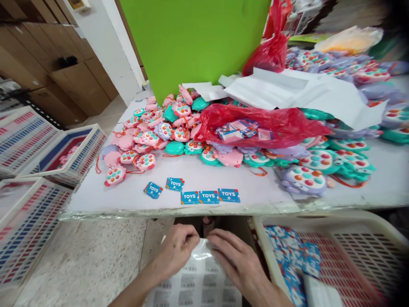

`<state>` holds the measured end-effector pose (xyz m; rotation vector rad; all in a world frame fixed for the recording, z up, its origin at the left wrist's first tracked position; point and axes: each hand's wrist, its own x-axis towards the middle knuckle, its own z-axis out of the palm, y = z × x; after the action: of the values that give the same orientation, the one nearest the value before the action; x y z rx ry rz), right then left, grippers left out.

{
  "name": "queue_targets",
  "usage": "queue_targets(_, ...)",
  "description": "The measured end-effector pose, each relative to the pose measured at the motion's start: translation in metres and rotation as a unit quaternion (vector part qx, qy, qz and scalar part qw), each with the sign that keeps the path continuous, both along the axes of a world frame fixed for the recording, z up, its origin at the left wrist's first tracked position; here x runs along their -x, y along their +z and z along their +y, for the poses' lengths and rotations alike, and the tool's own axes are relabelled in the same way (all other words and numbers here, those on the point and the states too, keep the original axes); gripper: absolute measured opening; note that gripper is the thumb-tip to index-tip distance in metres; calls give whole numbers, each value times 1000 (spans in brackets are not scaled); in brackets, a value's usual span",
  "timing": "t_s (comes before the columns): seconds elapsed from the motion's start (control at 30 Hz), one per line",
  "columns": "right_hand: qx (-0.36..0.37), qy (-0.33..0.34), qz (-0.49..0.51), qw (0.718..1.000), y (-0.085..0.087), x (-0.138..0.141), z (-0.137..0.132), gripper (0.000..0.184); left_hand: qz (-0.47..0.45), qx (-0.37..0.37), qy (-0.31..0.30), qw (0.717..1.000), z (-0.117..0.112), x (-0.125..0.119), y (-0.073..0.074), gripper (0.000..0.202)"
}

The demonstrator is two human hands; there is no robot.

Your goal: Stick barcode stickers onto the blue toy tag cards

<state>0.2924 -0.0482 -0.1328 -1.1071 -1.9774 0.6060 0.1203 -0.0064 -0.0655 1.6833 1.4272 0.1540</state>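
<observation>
Nearest the camera, both hands work a clear plastic bag [202,256] below the near edge of the table [128,200]: the left hand [179,247] pinches its top left corner, the right hand [233,256] lies flat over its right side, fingers gripping the film. It looks like the bag is being opened or peeled from a printed stack; parting the mouth would need a finer pinch. A basket [367,230] at the near right holds blue cards. The red bag [287,121] mid-table holds more cards. Toys [147,140] heap toward the far edge; five TOYS cards [209,197] line the near edge.
</observation>
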Motion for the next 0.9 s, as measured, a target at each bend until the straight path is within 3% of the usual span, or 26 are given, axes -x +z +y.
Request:
queue_targets(0.23, 189, 17, 74, 979, 15, -4, 17, 10, -45, -7, -11, 999, 3, -1, 14, 16)
queue_targets(0.37, 212, 36, 54, 975, 27, -6, 21, 14, -51, 12, -21, 998, 4, 0, 24, 18)
queue_targets(0.47, 214, 44, 54, 974, 32, -5, 19, 15, -39, -29, -33, 998, 0, 1, 26, 21)
queue_targets(0.67, 159, 57, 66, 984, 37, -4, 14, 17, -13, -107, -57, 993, -10, 4, 26, 14)
queue_targets(0.9, 0, 40, 24, 999, 47, 0, 14, 17, -35, -80, -29, 996, -10, 2, 36, 15)
